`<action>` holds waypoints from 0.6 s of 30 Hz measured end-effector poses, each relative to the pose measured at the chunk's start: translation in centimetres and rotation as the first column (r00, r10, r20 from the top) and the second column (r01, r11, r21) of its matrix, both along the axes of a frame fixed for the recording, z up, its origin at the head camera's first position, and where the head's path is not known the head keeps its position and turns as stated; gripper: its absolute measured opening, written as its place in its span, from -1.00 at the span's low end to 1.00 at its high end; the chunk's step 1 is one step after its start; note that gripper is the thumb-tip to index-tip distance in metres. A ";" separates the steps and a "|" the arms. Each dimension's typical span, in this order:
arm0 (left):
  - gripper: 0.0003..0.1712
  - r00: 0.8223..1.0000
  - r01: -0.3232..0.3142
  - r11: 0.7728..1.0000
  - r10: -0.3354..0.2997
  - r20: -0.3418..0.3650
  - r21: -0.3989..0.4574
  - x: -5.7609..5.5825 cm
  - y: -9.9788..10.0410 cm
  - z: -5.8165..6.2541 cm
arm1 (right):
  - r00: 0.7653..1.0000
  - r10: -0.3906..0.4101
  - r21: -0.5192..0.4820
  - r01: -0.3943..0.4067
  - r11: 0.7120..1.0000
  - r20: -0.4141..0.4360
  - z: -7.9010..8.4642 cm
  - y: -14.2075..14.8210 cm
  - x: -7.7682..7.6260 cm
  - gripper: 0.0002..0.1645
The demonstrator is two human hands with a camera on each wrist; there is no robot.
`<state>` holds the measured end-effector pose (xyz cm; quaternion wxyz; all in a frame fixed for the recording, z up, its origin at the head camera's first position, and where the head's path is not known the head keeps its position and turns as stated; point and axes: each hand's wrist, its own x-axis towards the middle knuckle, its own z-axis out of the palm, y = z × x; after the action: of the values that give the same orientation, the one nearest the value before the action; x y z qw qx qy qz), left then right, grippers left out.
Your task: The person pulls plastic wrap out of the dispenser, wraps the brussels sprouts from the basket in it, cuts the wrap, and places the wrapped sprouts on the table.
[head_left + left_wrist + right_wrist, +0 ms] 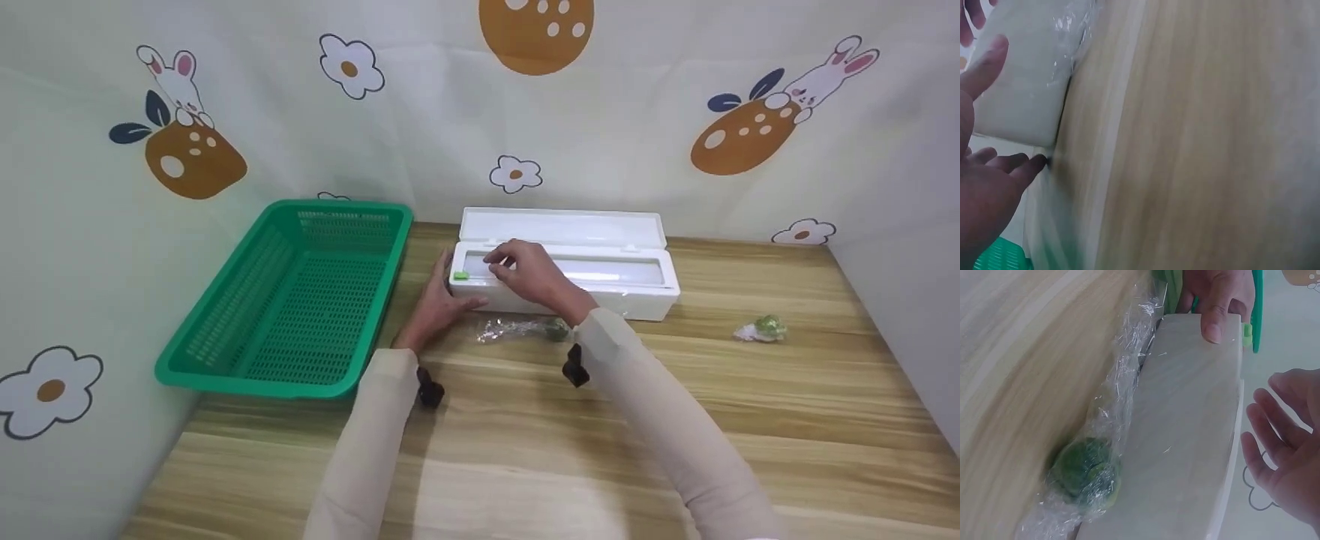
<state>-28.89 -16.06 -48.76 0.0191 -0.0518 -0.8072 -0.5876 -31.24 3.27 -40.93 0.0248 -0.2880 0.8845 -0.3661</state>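
A white cling film dispenser (645, 304) stands on the table with its lid (562, 227) raised; a green slide cutter (460, 276) sits at its left end. My left hand (441, 300) holds that end, thumb on the front face and fingers at the side. Over the opening, my right hand (529, 274) has its fingers loosely bent, and in the right wrist view no film shows between them. Clear film (1123, 377) lies along the dispenser's front, covering a round green vegetable (1086, 472) whose kind I cannot tell.
A green plastic basket (169, 367) stands left of the dispenser. At the right of the wooden table (510, 465) lies another small green vegetable (770, 327) with crumpled film on it. A printed cloth (435, 112) hangs behind the table.
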 end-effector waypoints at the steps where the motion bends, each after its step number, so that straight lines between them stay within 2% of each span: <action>1: 0.39 1.000 0.006 1.000 -0.006 0.003 -0.010 -0.1 -0.1 0.0 | 1.000 0.002 -0.002 -0.002 1.000 0.002 0.0 -0.2 -0.1 -0.72; 4: 0.44 1.000 0.029 0.999 -0.029 0.003 -0.032 -0.4 -0.2 -0.2 | 1.000 0.015 -0.004 -0.015 1.000 0.013 0.0 -1.0 -0.2 -0.72; 9: 0.43 0.994 0.091 0.995 -0.093 -0.060 -0.031 -1.0 -0.4 -0.3 | 0.999 0.035 0.013 -0.035 0.999 0.033 -0.1 -2.3 -0.5 -0.71; 13: 0.26 0.986 0.125 0.992 -0.128 -0.106 -0.030 -1.4 -0.5 -0.3 | 0.999 0.036 0.029 -0.037 0.999 0.025 -0.4 -3.0 -0.7 -0.74; 18: 0.08 0.986 0.124 0.991 -0.128 -0.108 -0.049 -1.6 -0.5 -0.3 | 1.000 0.025 0.061 -0.025 0.998 0.000 -0.9 -3.4 -0.7 -0.77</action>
<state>-30.51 -16.53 -49.04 0.0257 -0.1357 -0.8123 -0.5666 -31.89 -0.16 -41.86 0.0380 -0.2984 0.8915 -0.3387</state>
